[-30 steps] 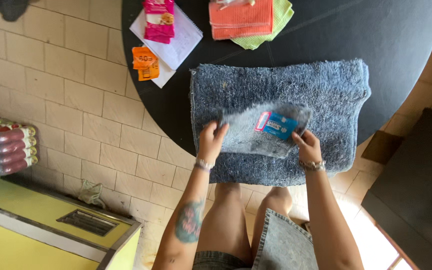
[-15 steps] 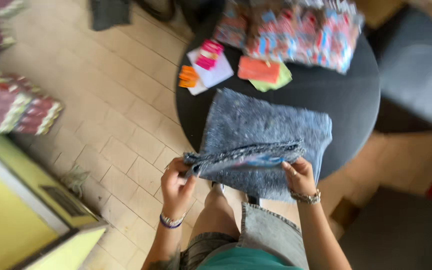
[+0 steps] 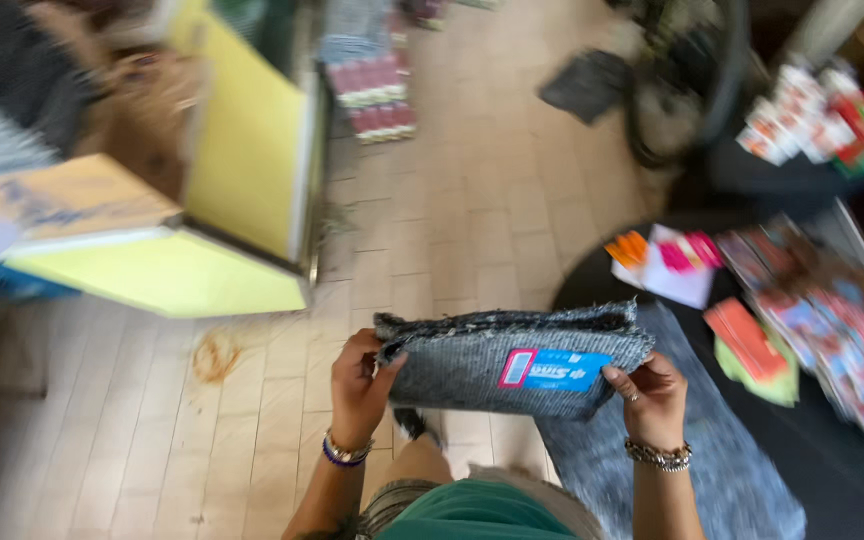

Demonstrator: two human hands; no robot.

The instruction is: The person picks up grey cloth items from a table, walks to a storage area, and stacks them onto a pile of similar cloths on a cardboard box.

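Observation:
I hold a folded grey-blue cloth in a clear wrap with a blue and red label, lifted in front of me above the tiled floor. My left hand grips its left end and my right hand grips its right end. Both wrists wear bracelets. A second grey-blue cloth lies spread below my right hand on the round black table.
The table carries orange and green cards, a white sheet with pink and orange packs and colourful packets. A yellow cabinet stands at the left. Stacked packaged cloths lie on the floor beyond it.
The view has swung left, away from the table. The cloth has come off the table, folded, and now hangs between both hands over the floor.

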